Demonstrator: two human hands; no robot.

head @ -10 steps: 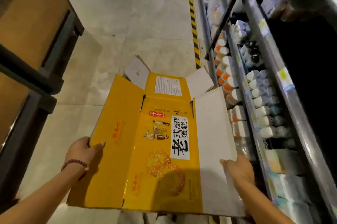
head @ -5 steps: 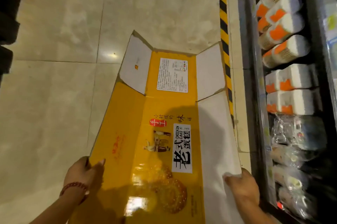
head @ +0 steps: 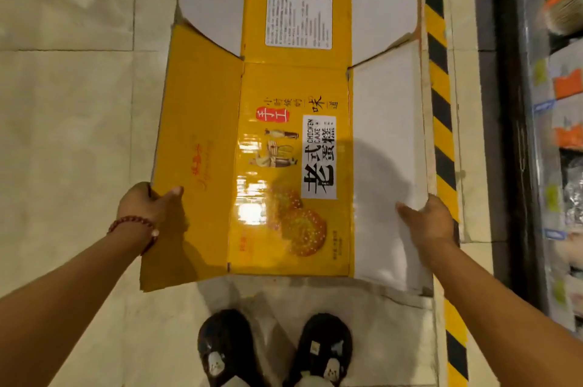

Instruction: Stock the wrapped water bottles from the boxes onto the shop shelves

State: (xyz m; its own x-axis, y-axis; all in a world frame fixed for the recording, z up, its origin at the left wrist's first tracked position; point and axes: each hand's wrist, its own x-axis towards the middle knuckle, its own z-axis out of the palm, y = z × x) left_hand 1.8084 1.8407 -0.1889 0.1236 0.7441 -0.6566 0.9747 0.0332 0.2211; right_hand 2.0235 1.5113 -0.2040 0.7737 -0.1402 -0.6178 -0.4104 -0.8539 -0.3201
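A flattened yellow cardboard box (head: 293, 140) printed with cake pictures is spread out low over the tiled floor in front of me. My left hand (head: 148, 202) grips the edge of its yellow left flap, thumb on top. My right hand (head: 426, 216) grips the edge of its white right flap. No bottles lie on the cardboard. Wrapped bottles (head: 572, 197) sit blurred on the low shelf at the far right edge.
A yellow-and-black hazard stripe (head: 440, 121) runs along the floor beside the shelf unit (head: 511, 134) on the right. My two dark shoes (head: 274, 352) stand just behind the box. Pale floor tiles (head: 69, 134) extend to the left.
The view has tilted down from the shelves to the floor. The flattened box has come lower and nearer, still held by both hands at its side flaps.
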